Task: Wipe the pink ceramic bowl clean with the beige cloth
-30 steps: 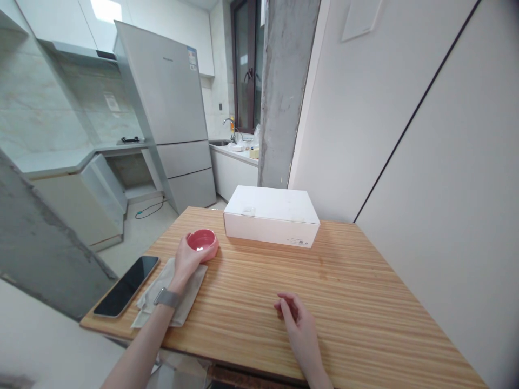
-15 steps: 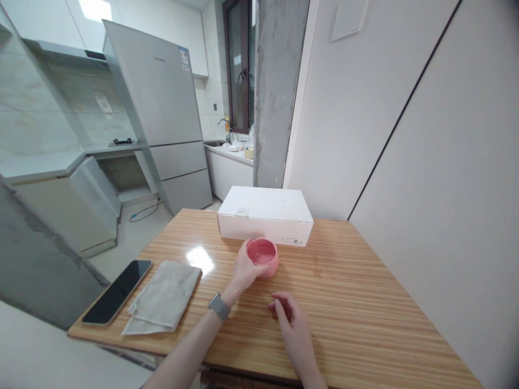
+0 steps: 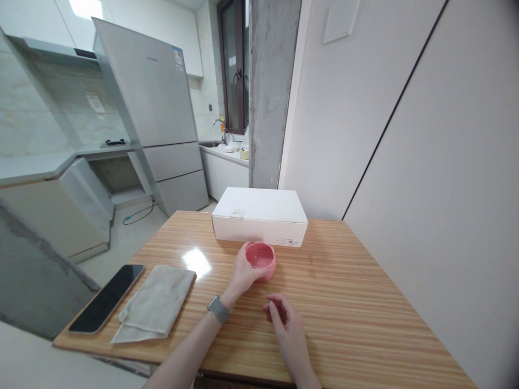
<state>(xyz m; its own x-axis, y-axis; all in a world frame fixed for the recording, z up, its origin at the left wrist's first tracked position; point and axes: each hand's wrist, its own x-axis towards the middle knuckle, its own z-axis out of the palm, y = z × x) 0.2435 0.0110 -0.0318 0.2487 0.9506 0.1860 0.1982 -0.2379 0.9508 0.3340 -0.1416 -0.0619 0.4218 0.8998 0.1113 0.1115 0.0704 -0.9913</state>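
My left hand [image 3: 244,273], with a grey-banded watch [image 3: 218,309] on the wrist, is wrapped round the left and near sides of a small pink bowl [image 3: 265,260]. The bowl is upright just in front of a white box, its rim looks notched, and its inside shows pink. Closer to me and a little to the right, my right hand [image 3: 287,321] rests low over the table. Its fingers are curled in and the thumb lies against them; whether anything is between them is hidden.
A white box [image 3: 259,205] lies at the far side of the wood-grain table [image 3: 357,302]. On the left are a folded grey cloth [image 3: 158,302] and a dark-screened phone [image 3: 107,300]. A white wall [image 3: 438,162] borders the right side. Beyond stands a refrigerator [image 3: 154,97].
The camera view has shifted slightly, moving the scene a little left. The left hand keeps its hold on the pink bowl, which is tipped slightly more towards me. The right hand is nearly unchanged.
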